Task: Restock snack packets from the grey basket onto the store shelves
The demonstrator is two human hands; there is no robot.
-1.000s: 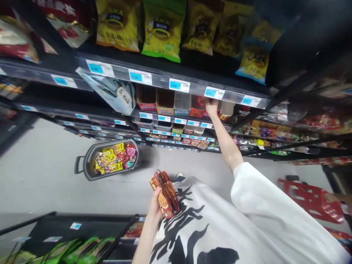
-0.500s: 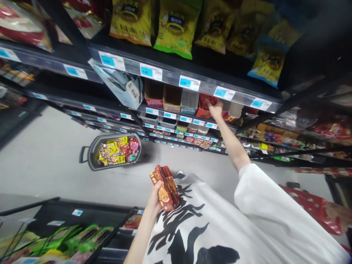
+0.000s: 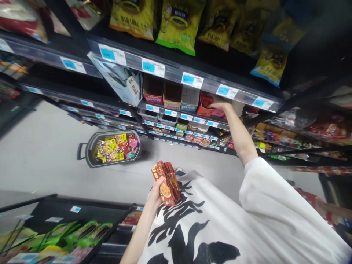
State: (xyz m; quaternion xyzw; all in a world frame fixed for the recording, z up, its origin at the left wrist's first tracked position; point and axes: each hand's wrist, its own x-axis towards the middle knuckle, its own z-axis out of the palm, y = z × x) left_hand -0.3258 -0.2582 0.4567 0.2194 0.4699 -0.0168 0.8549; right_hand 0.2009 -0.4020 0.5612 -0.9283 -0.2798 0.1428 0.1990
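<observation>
My left hand (image 3: 156,191) is closed around a bunch of red snack packets (image 3: 166,187) with food pictures, held upright in front of my shirt. My right hand (image 3: 220,104) reaches under the upper shelf edge, its fingertips at a red display box (image 3: 204,109) with red packets (image 3: 206,99) inside. The fingers are partly hidden and blurred there, so whether they grip a packet does not show. Left of that box stand a teal-fronted box (image 3: 189,101), a yellow-fronted box (image 3: 172,99) and a red-fronted box (image 3: 153,93).
A grey shopping basket (image 3: 90,161) with yellow, red and pink packets stands on the floor at left. Yellow snack bags (image 3: 180,25) sit on the upper shelf. A light-blue carton (image 3: 121,82) juts out at an angle. Behind me runs another rack (image 3: 82,205) with green bags.
My right hand has shifted slightly right at the red box, its wrist now turned more sideways. The left hand with the packets has risen a little in view.
</observation>
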